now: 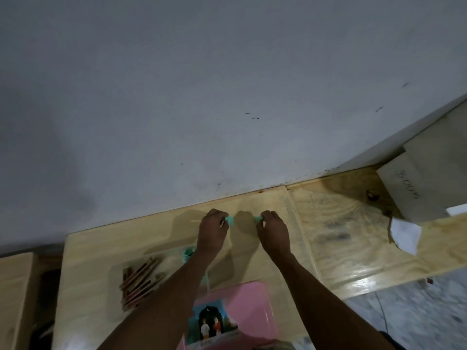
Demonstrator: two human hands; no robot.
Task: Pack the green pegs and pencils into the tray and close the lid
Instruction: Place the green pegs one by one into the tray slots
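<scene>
My left hand (213, 229) pinches a green peg (230, 220) near the far edge of the wooden table. My right hand (273, 232) pinches another green peg (257, 218) a short gap to the right. A clear tray (118, 271) lies to the left of my left forearm and holds several pencils (140, 281). More green pegs (188, 253) show beside my left wrist, partly hidden by the arm. A pink lid (242, 309) with a picture card (212, 324) on it lies between my forearms near me.
A grey wall (227, 97) rises right behind the table's far edge. A second wooden board (353, 236) adjoins on the right, with a white paper (405, 234) and a grey box (414, 183) at its far end. Tiled floor (417, 311) shows at lower right.
</scene>
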